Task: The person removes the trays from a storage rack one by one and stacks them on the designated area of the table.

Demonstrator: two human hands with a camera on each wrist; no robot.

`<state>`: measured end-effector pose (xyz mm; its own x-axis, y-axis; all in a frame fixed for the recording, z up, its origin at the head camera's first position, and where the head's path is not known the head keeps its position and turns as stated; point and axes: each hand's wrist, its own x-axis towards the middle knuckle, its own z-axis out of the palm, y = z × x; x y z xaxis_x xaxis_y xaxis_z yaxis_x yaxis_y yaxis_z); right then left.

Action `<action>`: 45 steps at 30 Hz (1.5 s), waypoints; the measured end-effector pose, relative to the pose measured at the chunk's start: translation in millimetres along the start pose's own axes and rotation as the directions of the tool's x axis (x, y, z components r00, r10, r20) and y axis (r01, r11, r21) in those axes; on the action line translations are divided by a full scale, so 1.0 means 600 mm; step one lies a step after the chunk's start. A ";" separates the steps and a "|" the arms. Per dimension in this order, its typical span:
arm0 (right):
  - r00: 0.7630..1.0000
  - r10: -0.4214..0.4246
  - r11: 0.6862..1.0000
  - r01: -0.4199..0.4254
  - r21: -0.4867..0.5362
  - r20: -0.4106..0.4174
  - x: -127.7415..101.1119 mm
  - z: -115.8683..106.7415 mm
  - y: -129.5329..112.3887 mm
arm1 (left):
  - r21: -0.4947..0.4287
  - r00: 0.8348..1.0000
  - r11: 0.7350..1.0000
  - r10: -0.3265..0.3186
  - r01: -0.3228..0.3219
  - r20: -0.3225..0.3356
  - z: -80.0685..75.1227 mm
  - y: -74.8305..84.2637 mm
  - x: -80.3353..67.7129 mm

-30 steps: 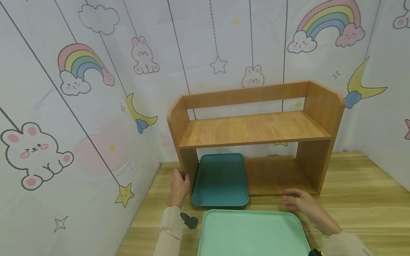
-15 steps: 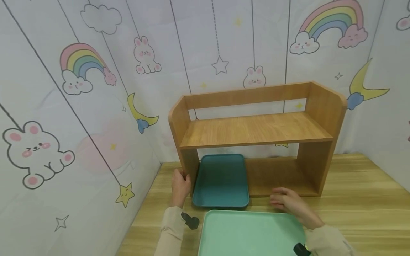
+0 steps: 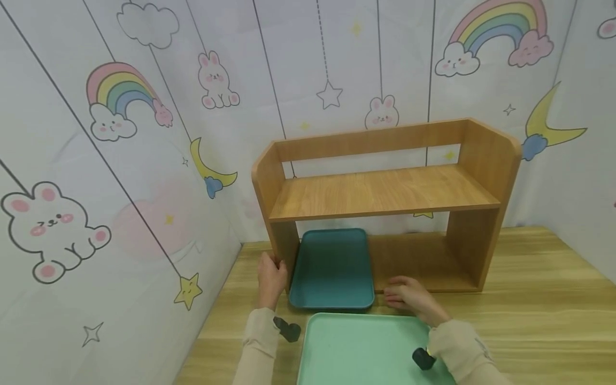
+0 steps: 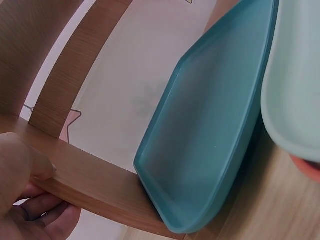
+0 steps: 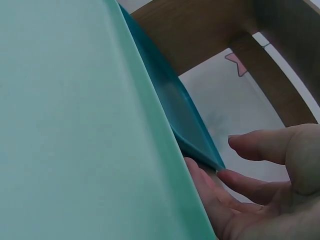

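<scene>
Wooden shelf (image 3: 385,203) sits on the table (image 3: 539,299) against the wall, and the dark teal tray (image 3: 332,270) lies flat under its lower left bay, long axis running front to back with its near short end poking out toward the person. A bigger mint tray (image 3: 370,350) lies just in front, long side across. Left hand (image 3: 271,278) grips the shelf's left upright, fingers curled around it; right hand (image 3: 409,297) hovers at the teal tray's near right corner, fingers (image 5: 260,147) loose and spread, holding nothing.

No readable text, labels, brands or numbers anywhere, only wordless cartoon prints on the backdrop (image 3: 144,160)
</scene>
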<state>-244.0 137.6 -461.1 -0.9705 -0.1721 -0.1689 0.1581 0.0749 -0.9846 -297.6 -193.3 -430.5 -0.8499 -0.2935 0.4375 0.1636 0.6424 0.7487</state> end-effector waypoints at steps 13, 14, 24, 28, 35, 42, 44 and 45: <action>0.998 0.054 0.998 -0.055 0.035 0.021 0.035 0.024 0.008 | -0.010 1.000 1.000 -0.003 0.003 -0.002 -0.003 0.005 -0.001; 0.998 0.058 0.997 -0.059 0.048 0.017 0.037 0.027 0.008 | -0.009 1.000 1.000 -0.002 0.002 -0.003 -0.003 0.005 -0.002; 0.997 0.064 0.994 -0.068 0.088 0.051 0.046 0.045 0.005 | -0.005 1.000 1.000 -0.024 0.024 0.008 -0.001 0.002 -0.002; 0.996 0.063 0.993 -0.068 0.096 0.056 0.048 0.050 0.003 | -0.002 1.000 1.000 -0.031 0.031 0.007 -0.002 0.002 -0.001; 0.995 0.089 0.985 -0.094 0.142 0.039 0.049 0.056 0.005 | 0.006 1.000 1.000 -0.020 0.020 0.006 -0.001 0.001 -0.003; 0.995 0.089 0.975 -0.097 0.199 0.050 0.045 0.058 0.005 | 0.006 1.000 1.000 -0.023 0.023 0.009 0.000 0.001 -0.003; 0.995 0.093 0.972 -0.101 0.211 0.047 0.044 0.059 0.004 | 0.005 0.999 1.000 -0.031 0.030 0.016 0.000 0.001 -0.002; 0.995 0.095 0.972 -0.102 0.213 0.043 0.044 0.060 0.004 | 0.005 0.999 0.999 -0.035 0.035 0.021 0.000 0.000 -0.001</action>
<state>-262.7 98.1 -469.3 -0.9423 -0.2060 -0.2638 0.2918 -0.1192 -0.9490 -296.9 -192.8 -431.0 -0.8655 -0.3006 0.4007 0.1318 0.6351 0.7611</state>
